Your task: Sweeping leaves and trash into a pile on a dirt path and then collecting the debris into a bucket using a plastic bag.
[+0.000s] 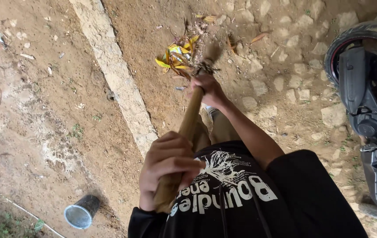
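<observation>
Broom (187, 128): a tan wooden handle, its blurred head seemingly on the dirt by yellow litter (176, 55). Your left hand (167, 169) clamps its top end, your right hand (209, 89) grips lower down.

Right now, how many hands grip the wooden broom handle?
2. The left hand grips the top of the handle; the right hand grips it lower, near the yellow wrapper.

A dark cup (82, 212) lies at seven o'clock. A motorcycle's (371, 105) wheel sits at three o'clock. A pale concrete strip (115, 75) runs toward eleven.
</observation>
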